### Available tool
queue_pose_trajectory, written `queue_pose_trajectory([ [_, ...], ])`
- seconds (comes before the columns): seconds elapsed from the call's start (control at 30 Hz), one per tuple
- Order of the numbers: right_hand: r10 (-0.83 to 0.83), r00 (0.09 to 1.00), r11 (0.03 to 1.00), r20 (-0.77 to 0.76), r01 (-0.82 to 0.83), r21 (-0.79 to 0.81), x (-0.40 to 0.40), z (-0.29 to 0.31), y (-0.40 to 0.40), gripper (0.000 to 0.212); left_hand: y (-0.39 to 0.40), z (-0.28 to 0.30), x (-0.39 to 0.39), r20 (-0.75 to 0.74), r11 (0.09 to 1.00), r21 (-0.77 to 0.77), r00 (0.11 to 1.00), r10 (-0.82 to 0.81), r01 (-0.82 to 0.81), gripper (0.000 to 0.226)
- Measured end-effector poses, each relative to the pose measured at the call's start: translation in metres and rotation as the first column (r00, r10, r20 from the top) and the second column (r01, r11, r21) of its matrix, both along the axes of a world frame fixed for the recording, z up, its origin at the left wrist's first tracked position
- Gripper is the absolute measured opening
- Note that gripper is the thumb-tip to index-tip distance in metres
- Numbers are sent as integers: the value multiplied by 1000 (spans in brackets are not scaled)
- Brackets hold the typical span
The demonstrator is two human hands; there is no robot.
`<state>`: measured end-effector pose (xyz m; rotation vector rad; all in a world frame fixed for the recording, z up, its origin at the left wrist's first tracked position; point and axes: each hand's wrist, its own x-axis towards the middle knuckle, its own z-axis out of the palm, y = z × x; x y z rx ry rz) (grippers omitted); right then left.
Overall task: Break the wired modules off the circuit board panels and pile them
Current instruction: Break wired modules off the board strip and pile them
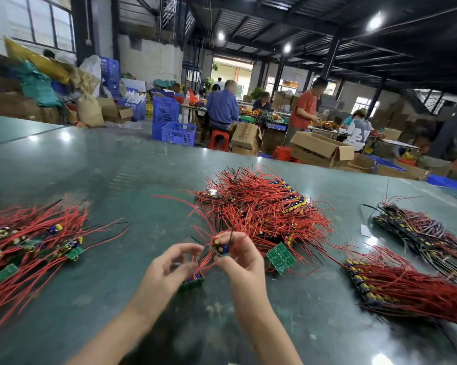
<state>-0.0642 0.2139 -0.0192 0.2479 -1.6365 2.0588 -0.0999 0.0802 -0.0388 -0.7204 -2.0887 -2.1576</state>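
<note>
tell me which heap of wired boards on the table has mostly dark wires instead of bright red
The far-right heap beside the table's right edge: its wires look dark and purplish, while the other heaps are bright red.

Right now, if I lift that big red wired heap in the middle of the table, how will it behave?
The central heap would probably sag and shed pieces, since its thin red wires splay loosely in all directions. It likely snags too, because the wires look tangled. It seems light for its bulk, being mostly wire and small boards.
</note>
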Motion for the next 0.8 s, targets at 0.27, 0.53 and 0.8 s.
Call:
queue_pose_trajectory([
  [0.27,35,940,974,338,-107,198,-1,-3,-7,32,5,0,2,272,958,283,953,-133,53,21],
  [0.53,-267,941,821,206,110,560,-3,-12,-9,19,3,-8,0,49,993,60,994,95,-98,19],
  [0.8,-411,911,760,29,325,562,-5,-11,0,12,5,-8,1,-115,994,-46,989,89,-95,46],
])
